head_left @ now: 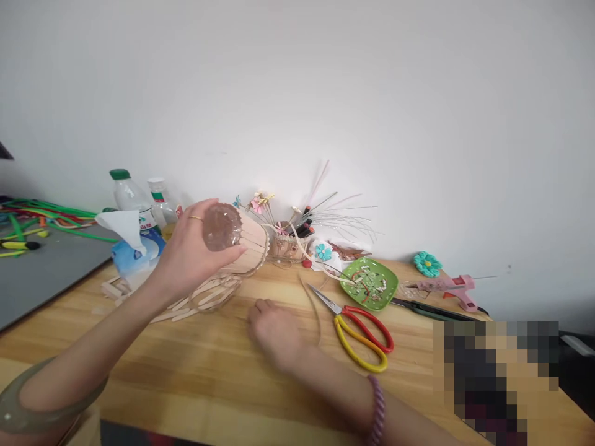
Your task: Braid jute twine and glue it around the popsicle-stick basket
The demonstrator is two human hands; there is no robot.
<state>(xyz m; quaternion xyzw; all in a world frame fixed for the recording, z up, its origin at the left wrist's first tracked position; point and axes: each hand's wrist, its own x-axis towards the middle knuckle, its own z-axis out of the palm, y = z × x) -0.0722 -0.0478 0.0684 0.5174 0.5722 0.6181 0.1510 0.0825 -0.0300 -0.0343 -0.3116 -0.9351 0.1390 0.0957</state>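
The left hand [193, 248] is clamped around a clear jar clad in wooden craft sticks [235, 238], holding it tipped on its side just above the bench [186, 371], its glass base facing the camera. Beneath the jar lies a loose heap of craft sticks [204, 297]. The right hand [274, 331] rests flat on the bench right of the jar, fingers loosely together, gripping nothing. Further right of the jar lie red-and-yellow scissors [360, 334], a green dish [369, 283] and a pink glue gun [449, 288].
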